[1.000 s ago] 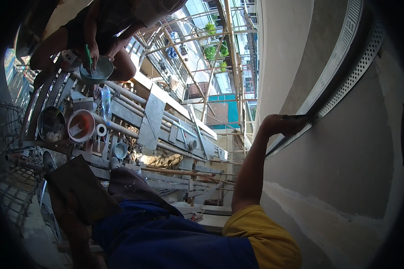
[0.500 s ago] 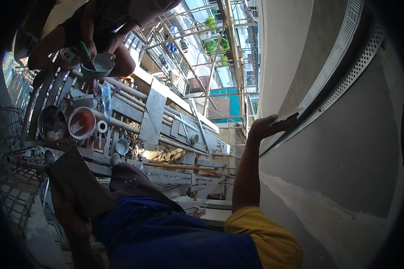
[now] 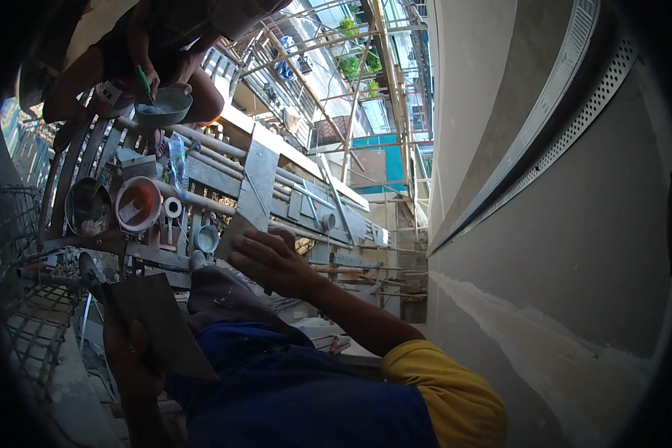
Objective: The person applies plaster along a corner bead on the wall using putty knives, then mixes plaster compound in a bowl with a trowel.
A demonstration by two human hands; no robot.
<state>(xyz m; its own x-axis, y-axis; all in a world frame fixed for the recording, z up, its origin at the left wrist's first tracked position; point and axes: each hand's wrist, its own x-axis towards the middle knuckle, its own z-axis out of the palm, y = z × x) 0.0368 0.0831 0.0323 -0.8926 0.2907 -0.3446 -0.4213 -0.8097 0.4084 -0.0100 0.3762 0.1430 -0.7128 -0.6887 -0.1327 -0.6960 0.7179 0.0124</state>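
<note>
My left hand (image 3: 131,355) is wrapped on a dark, flat, square board (image 3: 168,317) low at the left, in front of my body. My right hand (image 3: 272,261) is closed on a thin, flat scraper (image 3: 232,237), held above my legs to the upper right of the board. To my right rises the grey plastered wall (image 3: 575,261), with a pale patched band low on it and a perforated metal strip (image 3: 593,89) running along its upper part.
A co-worker (image 3: 142,52) crouches at upper left, stirring in a bowl (image 3: 164,112) with a green-handled tool. On the plank scaffold (image 3: 255,183) are a pink bucket (image 3: 145,194), a dark pan (image 3: 87,205), a plastic bottle (image 3: 178,160) and a small cup (image 3: 207,239). Bamboo poles stand beyond.
My right hand has left the metal strip on the wall and moved down-left over my legs with the scraper. The board in my left hand has shifted slightly right and down.
</note>
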